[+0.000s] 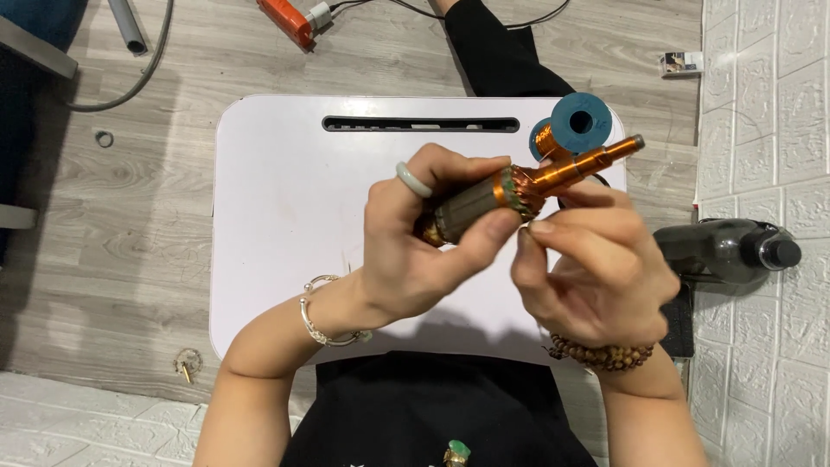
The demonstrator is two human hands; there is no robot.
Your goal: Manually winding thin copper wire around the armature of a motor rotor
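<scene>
A: Two hands up over the lap desk (pixel 277 216), both on one thing, a motor armature (pixel 527 183). Which has the grip?

B: Left hand (pixel 406 251) has it. Fingers wrapped round the grey core end, thumb pressed on top, so closed on the part. Right hand (pixel 596 268) sits just below-right of it, fingertips pinched narrow at the copper winding nr the orange collar. Touching or pinching a wire? Too fine to tell.

A: Axis?

B: Long axis runs from left palm up and away to the right, shaft tip pointing past the right hand's knuckles. Core end is nearer the left hand, shaft end free, nothing holding it.

A: Behind the tip?

B: Blue spool (pixel 577 123) w/ copper wire, beyond both hands, on the desk's far-right corner, looks apart from the shaft.

A: Containers?

B: One dark bottle (pixel 735 251), capped, lying on its side right of the right hand, off the desk. Contents not visible.
</scene>
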